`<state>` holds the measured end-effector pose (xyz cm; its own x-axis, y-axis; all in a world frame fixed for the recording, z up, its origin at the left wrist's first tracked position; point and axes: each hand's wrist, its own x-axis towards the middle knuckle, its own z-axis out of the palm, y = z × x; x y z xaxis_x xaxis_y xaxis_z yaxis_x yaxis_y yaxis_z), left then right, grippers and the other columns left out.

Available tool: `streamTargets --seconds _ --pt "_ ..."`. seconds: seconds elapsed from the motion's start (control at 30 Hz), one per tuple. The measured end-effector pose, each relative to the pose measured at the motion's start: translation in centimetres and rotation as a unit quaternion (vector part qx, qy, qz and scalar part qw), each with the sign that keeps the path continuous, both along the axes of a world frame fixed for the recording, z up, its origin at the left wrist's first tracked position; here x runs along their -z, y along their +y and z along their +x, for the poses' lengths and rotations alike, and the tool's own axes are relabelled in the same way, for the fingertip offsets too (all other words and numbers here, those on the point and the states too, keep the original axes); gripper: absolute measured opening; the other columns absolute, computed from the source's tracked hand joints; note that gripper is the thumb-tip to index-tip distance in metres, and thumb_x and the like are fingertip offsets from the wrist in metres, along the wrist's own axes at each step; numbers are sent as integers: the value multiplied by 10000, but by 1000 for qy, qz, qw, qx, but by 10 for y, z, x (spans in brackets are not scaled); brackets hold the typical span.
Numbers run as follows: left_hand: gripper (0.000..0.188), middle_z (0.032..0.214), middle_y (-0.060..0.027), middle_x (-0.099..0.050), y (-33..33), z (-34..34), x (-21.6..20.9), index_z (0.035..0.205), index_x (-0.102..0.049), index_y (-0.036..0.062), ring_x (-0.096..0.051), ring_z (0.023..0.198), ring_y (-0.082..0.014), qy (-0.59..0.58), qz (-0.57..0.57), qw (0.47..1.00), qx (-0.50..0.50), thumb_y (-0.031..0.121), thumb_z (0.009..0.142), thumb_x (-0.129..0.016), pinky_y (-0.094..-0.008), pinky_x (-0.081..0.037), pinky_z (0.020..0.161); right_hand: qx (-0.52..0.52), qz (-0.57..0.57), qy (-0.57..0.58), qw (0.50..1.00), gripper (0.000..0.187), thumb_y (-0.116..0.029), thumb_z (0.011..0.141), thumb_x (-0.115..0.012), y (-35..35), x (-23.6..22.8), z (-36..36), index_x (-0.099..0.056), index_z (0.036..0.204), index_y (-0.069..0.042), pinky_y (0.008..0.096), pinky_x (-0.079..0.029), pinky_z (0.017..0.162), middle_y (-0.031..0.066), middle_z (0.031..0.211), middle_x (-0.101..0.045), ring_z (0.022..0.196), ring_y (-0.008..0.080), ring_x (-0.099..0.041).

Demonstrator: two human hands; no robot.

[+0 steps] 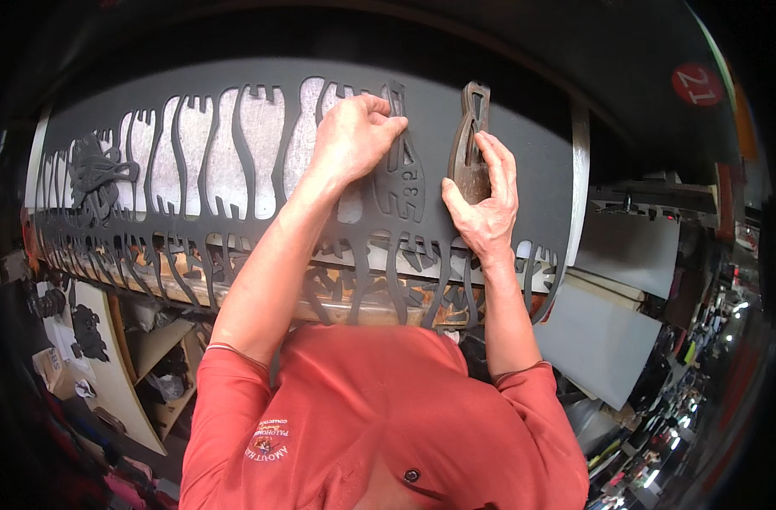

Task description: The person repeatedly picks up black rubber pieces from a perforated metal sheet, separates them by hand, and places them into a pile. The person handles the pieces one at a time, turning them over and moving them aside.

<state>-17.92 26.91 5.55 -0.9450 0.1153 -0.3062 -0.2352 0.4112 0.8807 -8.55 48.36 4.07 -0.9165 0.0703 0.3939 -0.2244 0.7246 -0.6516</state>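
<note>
A wide dark grey sheet (524, 127) lies in front of me, with rows of sole-shaped openings cut through it. My left hand (358, 140) reaches over its middle, thumb and fingers pinched at the upper part of a cut dark sole-shaped piece (401, 191). That piece has slots and notches, and its upper end shows beyond my fingertips. To its right, my right hand (487, 195) grips a brown metal cutting die (469, 170) of a similar sole shape. The thumb lies on its left side and the fingers on its right. The die rests on uncut sheet.
A heap of dark cut pieces (99, 174) sits on the sheet's left part. Cut webbing of the sheet hangs over the near edge, above a ledge (354, 306) strewn with scraps. Pale panels (605, 340) stand at right; a wooden shelf (163, 348) is at lower left. A dark overhead structure spans the far side.
</note>
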Motion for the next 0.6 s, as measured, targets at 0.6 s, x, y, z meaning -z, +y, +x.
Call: streamTargets --seconds 0.6 --pt "135 1072 -166 -796 -32 72 -15 1161 -678 -3 -780 886 -182 87 494 855 -131 -1 1028 -705 -309 -647 818 3 0 17 1000 515 -104 728 -793 0 0 -3 -740 1229 -1 429 -587 964 170 1410 -617 1234 348 -654"
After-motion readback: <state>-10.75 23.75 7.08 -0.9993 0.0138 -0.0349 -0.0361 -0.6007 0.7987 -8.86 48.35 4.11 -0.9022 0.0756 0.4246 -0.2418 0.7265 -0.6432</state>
